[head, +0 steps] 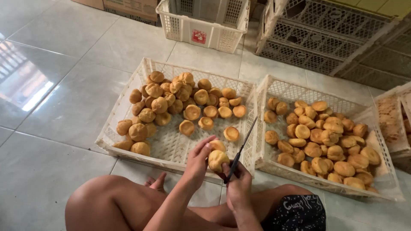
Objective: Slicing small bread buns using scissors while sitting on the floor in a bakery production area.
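My left hand (pixel 198 160) holds a round golden pastry puff (pixel 216 159) over the near edge of the left white crate (pixel 128 109). A second puff (pixel 218 145) sits just above it at my fingertips. My right hand (pixel 238 184) grips the dark handle of a thin knife (pixel 242 147) whose blade points up and to the right, beside the puff. Both hands are close together above my crossed legs.
The left crate holds several puffs, mostly at its far left. A second white crate (pixel 387 179) to the right is filled with several puffs. More crates stand at the back (pixel 201 25) and far right (pixel 391 124). Grey floor tiles surround them.
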